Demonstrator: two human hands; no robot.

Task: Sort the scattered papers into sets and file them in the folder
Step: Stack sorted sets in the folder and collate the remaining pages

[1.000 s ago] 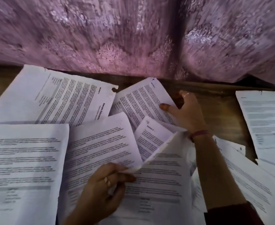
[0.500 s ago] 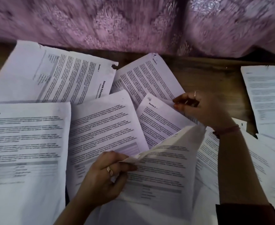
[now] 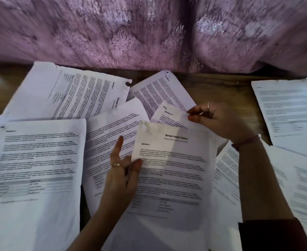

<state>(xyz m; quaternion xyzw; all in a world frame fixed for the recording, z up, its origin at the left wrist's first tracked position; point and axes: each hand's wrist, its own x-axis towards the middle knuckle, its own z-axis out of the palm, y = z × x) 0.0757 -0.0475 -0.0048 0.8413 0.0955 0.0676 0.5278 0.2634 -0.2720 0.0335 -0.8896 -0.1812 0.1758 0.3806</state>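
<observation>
Between both hands — left hand [image 3: 121, 175], right hand [image 3: 219, 120] — Section 1 sheet [image 3: 170, 171].

White papers [image 3: 40, 160] printed with black text and grey table bands lie on a brown wooden table [image 3: 221, 91], behind them hangs a pink-lilac curtain [image 3: 113, 33] with a mottled floral pattern, and a dark maroon sleeve [image 3: 268, 234] shows at lower right.
</observation>
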